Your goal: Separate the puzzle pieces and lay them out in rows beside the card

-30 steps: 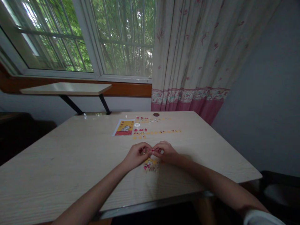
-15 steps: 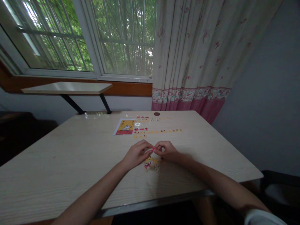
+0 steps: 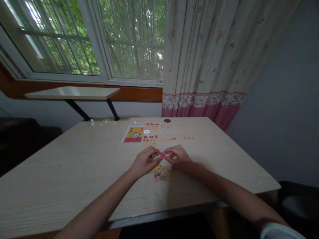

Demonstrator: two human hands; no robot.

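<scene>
My left hand [image 3: 144, 162] and my right hand [image 3: 179, 157] meet over the middle of the wooden table [image 3: 74, 172], fingers pinched together on a small red puzzle piece [image 3: 162, 154] held between them. Just below the hands lies a small heap of loose puzzle pieces [image 3: 161, 172] in yellow, red and white. Farther back, rows of sorted pieces [image 3: 166, 139] run across the table, next to a yellow and red reference picture [image 3: 133, 134].
A small white ring [image 3: 147, 131] and a dark round disc [image 3: 167, 120] lie near the table's far edge. A wall shelf [image 3: 72, 93] sits under the barred window [image 3: 99, 39]. A floral curtain [image 3: 211, 59] hangs at the right, beside a grey wall.
Both hands have shifted slightly away from me along the table, still pinched together on the red piece. The heap of pieces below them shows more fully.
</scene>
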